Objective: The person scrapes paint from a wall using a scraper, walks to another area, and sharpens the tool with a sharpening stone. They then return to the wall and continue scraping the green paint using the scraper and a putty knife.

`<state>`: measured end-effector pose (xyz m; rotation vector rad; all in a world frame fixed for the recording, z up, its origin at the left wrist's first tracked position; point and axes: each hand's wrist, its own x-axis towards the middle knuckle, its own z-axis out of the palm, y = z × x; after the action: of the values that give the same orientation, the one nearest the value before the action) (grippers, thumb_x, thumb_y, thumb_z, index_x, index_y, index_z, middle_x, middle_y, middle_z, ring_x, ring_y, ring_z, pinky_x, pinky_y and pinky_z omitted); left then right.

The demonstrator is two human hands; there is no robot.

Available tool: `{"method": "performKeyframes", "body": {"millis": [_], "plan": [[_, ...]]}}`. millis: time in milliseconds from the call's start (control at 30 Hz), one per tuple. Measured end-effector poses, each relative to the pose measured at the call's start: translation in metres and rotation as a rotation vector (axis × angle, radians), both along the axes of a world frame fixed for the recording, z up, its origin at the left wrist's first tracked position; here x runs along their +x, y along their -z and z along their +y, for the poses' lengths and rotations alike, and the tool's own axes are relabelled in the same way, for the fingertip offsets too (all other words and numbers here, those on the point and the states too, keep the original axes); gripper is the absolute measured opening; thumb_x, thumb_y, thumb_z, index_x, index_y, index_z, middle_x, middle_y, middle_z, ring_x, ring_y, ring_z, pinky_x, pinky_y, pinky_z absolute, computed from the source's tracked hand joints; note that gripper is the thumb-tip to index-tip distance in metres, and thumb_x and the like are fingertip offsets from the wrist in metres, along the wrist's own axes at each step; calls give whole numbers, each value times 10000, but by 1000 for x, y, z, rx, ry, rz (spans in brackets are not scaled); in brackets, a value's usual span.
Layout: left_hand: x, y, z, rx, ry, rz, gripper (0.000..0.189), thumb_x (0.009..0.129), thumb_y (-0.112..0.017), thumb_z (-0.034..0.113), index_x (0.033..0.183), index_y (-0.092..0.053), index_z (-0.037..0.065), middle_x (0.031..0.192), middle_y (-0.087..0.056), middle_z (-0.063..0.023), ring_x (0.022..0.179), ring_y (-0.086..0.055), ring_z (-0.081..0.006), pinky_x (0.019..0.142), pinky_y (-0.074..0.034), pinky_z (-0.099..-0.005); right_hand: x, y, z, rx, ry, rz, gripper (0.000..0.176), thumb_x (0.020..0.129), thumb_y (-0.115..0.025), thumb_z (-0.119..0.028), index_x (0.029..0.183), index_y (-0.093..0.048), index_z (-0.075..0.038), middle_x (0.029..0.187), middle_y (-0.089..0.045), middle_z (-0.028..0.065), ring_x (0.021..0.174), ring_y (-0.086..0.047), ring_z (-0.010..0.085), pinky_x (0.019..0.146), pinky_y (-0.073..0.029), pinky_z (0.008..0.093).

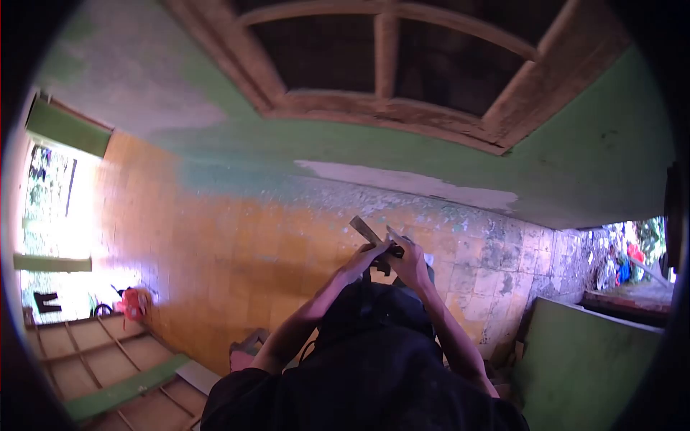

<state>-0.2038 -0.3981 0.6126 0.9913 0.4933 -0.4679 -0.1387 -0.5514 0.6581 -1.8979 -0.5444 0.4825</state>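
Grey and narrow, a flat strip (365, 228) held up at the middle of the view, slanting up and to the left from between both hands. Left hand (361, 260) closed on its near end from the left, fingers curled over it. Right hand (412, 264) closed on the same end from the right, touching the left hand. Pale sliver (394, 235) just beside the strip, above the right hand; part of the strip or a separate piece, cannot tell. Small dark object (381, 267) between the hands, below the strip, too blurred to name.

Bare forearms reaching far from a black garment (374, 388) that fills the near middle. Behind the hands, yellow tiles (215, 266), worn and stained grey toward the right. Beyond those, a green wall (596, 158) with a pale flaked patch, and set in it a wooden window frame (388, 108) with dark panes.

At far left, a bright doorway (50, 215); near it an orange object (134, 302). At near left, a wooden framed panel (86, 352) with a green plank (122, 391) lying across it. At near right, a green board (582, 359), well apart from the hands.
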Motion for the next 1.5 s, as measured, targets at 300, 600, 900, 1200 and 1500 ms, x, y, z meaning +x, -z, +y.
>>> {"method": "performKeyframes", "body": {"millis": [300, 600, 900, 1200, 1500], "plan": [[-136, -9, 129, 149, -701, 69, 299, 924, -586, 333, 893, -676, 50, 812, -646, -25, 726, -593, -103, 626, -440, -272, -73, 8, 126, -1, -170, 26, 568, 855, -673, -159, 1389, -510, -54, 1117, -654, 227, 1008, -668, 316, 856, -521, 387], [-73, -22, 200, 504, 80, -104, 276, 847, -616, 279, 755, -639, 20, 651, -607, -39, 604, -570, -156, 574, -417, -312, -61, 28, 173, 362, -212, 920, 393, 903, -641, -130, 1255, -562, 25, 1117, -644, 92, 1021, -632, 197, 918, -505, 351], [-68, -31, 286, 884, -116, -37, 334, 852, -623, 300, 777, -629, -25, 654, -615, -92, 646, -611, -173, 590, -451, -350, -25, 33, 289, 392, -289, 928, 255, 855, -641, -128, 1053, -654, 32, 937, -676, 61, 869, -645, 157, 784, -508, 315], [16, -99, 330, 863, -133, -137, 262, 837, -601, 221, 653, -550, 42, 628, -496, 27, 590, -440, -68, 551, -329, -277, 9, -16, 328, 523, 44, 859, 373, 824, -731, -168, 1129, -620, 15, 987, -667, 75, 906, -633, 159, 780, -505, 316], [162, -70, 309, 989, 580, -492, 259, 877, -585, 185, 747, -587, -39, 602, -615, -98, 619, -667, -178, 613, -491, -341, 5, 64, 285, 652, 939, 541, 254, 858, -660, -112, 1067, -653, 32, 906, -673, 69, 820, -628, 170, 743, -491, 322]]}}
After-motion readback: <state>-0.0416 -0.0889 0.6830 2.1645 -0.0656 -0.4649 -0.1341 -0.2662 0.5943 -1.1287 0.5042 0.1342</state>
